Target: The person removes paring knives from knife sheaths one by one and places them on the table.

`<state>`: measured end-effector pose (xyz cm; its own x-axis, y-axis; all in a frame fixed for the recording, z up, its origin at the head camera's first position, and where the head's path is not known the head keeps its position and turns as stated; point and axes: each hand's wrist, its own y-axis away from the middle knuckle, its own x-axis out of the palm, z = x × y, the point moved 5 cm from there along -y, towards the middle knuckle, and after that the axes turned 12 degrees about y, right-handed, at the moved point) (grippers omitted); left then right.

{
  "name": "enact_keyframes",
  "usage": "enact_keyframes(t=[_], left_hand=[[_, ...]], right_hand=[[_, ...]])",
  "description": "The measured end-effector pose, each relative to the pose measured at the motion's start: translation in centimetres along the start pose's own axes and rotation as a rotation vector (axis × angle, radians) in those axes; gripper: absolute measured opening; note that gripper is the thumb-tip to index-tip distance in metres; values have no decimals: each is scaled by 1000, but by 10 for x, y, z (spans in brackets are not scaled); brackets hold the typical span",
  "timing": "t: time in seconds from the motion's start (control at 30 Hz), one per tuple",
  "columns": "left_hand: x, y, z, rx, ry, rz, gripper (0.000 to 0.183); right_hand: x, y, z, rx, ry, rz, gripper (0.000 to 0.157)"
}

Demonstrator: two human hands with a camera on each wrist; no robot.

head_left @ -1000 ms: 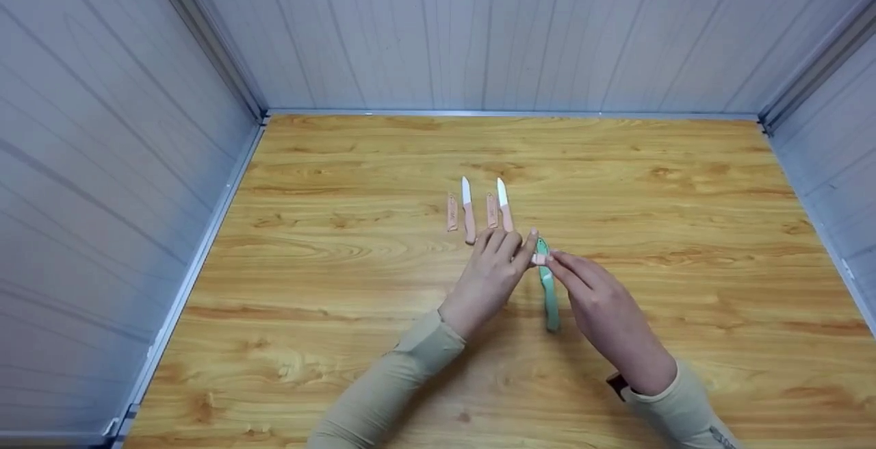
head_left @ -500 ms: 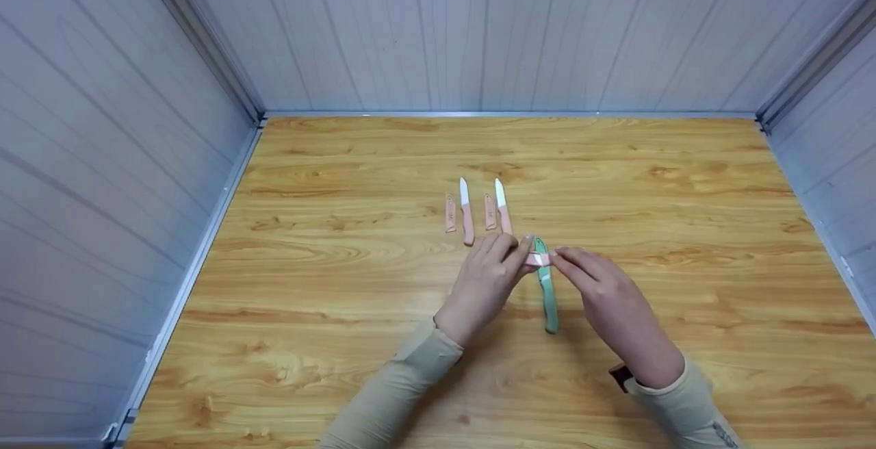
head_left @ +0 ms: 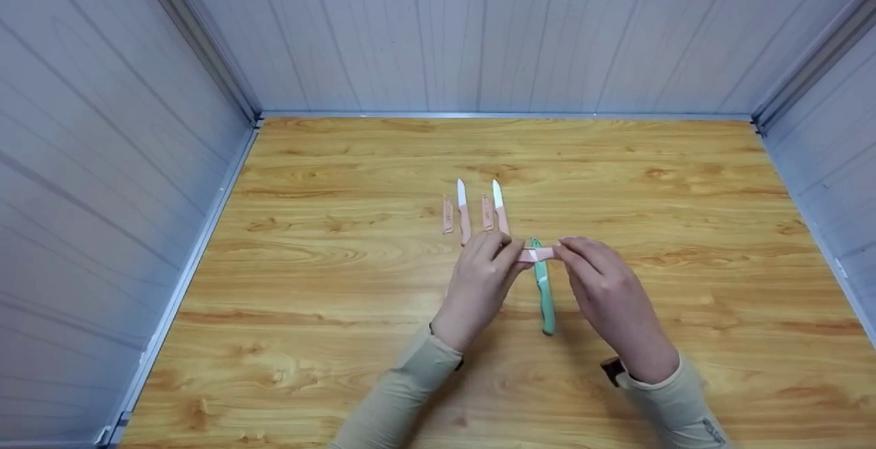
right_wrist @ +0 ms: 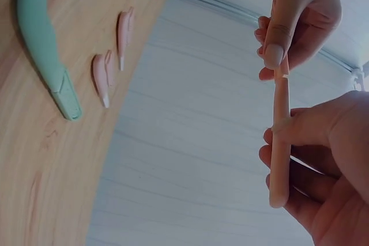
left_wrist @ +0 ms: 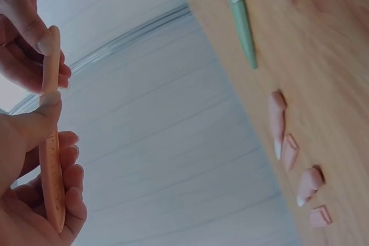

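In front of me my left hand [head_left: 479,281] grips a pink knife sheath [left_wrist: 52,185], its thumb laid along the sheath. My right hand [head_left: 612,291] holds the handle of a pink paring knife [right_wrist: 279,165] between thumb and fingers. Knife and sheath lie in one line between the hands, and a short white stretch of blade shows between handle and sheath in the head view. The rest of the blade is hidden in the sheath. Beneath them on the table lies a green knife [head_left: 546,302], its blade covered by a green sheath.
Beyond the left hand, two bare pink knives with white blades, one on the left [head_left: 464,220] and one on the right [head_left: 498,196], lie side by side. A pink sheath rests left of each, the outer sheath [head_left: 447,215] and the inner sheath [head_left: 487,213]. Pale panels [head_left: 452,38] enclose the wooden table.
The hands have drawn slightly apart, with more of the pink knife and sheath showing between them. The knives on the table stay where they lay.
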<state>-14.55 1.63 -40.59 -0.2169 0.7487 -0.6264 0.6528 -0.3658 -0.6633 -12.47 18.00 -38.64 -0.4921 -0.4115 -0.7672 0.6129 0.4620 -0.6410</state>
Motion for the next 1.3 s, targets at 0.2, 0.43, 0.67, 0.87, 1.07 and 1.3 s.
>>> enact_keyframes(t=[0.2,0.43,0.67,0.87,1.07,1.3], left_hand=[[-8,-5,-3,9,56,-58,24],[-12,-7,-6,6,65,-87,25],[-15,-10,-10,19,56,-118,26],[-18,-13,-10,31,65,-158,26],[-18,-14,-9,32,33,-172,27],[-18,-15,-9,43,4,-189,26]], right_hand=[[-4,-8,0,28,-19,-61,39],[-5,-14,3,66,-34,-83,38],[-7,-20,5,80,-44,-121,33],[-9,-25,7,85,-39,-155,29],[-9,-29,11,73,-47,-178,23],[-6,-30,14,79,-51,-194,20]])
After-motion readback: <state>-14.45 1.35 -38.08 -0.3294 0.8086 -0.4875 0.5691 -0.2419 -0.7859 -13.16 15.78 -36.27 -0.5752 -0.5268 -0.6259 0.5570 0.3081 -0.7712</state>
